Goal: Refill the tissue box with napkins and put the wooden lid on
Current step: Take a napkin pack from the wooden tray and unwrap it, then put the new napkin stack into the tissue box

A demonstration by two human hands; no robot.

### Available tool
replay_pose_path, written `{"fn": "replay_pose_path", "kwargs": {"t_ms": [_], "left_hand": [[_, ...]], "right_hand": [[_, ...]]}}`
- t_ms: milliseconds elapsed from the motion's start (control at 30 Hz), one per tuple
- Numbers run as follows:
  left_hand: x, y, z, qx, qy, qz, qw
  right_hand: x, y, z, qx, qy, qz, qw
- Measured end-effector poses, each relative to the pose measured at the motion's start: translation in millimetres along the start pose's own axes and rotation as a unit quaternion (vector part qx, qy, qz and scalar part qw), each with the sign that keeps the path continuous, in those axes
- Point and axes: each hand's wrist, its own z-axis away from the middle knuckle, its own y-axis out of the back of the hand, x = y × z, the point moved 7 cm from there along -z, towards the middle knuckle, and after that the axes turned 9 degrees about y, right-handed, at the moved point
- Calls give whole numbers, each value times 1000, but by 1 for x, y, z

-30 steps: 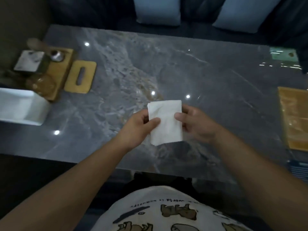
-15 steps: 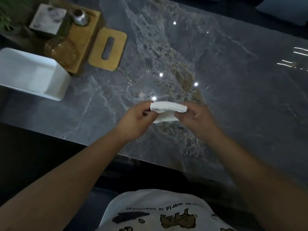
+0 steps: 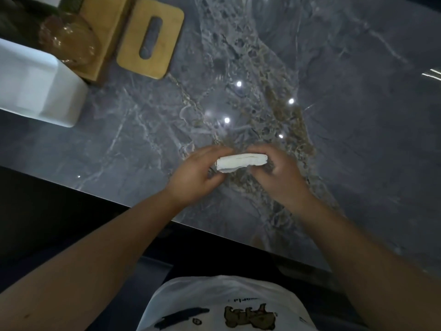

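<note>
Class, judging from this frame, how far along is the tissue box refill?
Done: wooden lid is off, lying on the marble table. In hand: left hand and right hand hold a napkin stack. Left: load the white tissue box, then fit the lid.

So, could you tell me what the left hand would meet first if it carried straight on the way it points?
Probably the right hand, just past the napkins both hold; depth is unclear.

Grey marble table point(image 3: 346, 163); at 10 o'clock white tissue box point(image 3: 40, 91), wooden tray point(image 3: 107, 32), slotted wooden lid point(image 3: 150, 38) lying flat.
</note>
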Motion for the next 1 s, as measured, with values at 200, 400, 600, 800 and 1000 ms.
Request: {"fn": "replay_pose_path", "kwargs": {"t_ms": [200, 400, 600, 800, 1000], "left_hand": [[-4, 12, -9, -2, 126, 122, 984], [22, 42, -7, 28, 221, 286, 932], [47, 65, 23, 63, 291, 418, 858], [62, 82, 68, 117, 321, 456, 822], [48, 108, 103, 188, 320, 468, 802]], "right_hand": [[-8, 11, -14, -5, -60, -38, 997], [-39, 22, -32, -11, -124, -226, 966], [-78, 19, -36, -91, -161, -315, 931], [-112, 8, -39, -117, -156, -280, 940], [-152, -25, -54, -187, -105, -226, 950]]}}
